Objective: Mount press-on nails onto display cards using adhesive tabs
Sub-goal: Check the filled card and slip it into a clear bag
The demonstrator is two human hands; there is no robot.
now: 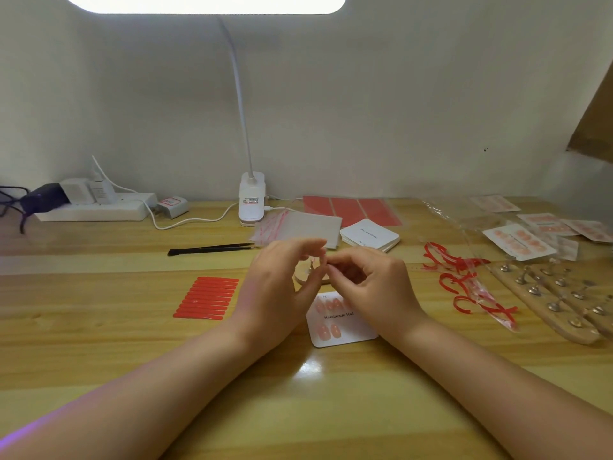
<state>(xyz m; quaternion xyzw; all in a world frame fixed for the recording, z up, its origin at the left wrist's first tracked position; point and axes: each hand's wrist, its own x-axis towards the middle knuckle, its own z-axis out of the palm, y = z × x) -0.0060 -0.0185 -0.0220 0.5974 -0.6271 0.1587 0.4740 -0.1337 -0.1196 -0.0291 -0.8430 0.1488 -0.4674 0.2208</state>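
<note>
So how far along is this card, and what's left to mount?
Done: finished cards lie at far right, and the current card shows pink nails in its top row and two in its bottom row. In hand: both hands, left and right, meet over something too small to identify. Left: the bottom row's remaining spots, then the blank cards.

Wooden desk [99, 343], white wall [365, 111], lamp [252, 194]

our right hand [365, 277] covers the upper right part of the card [345, 330], so we cannot count the nails [326, 331] on it. whatever our fingertips [323, 252] pinch is too small and blurred to tell. the lamp head [205, 3] is cut off at the top edge.
</note>
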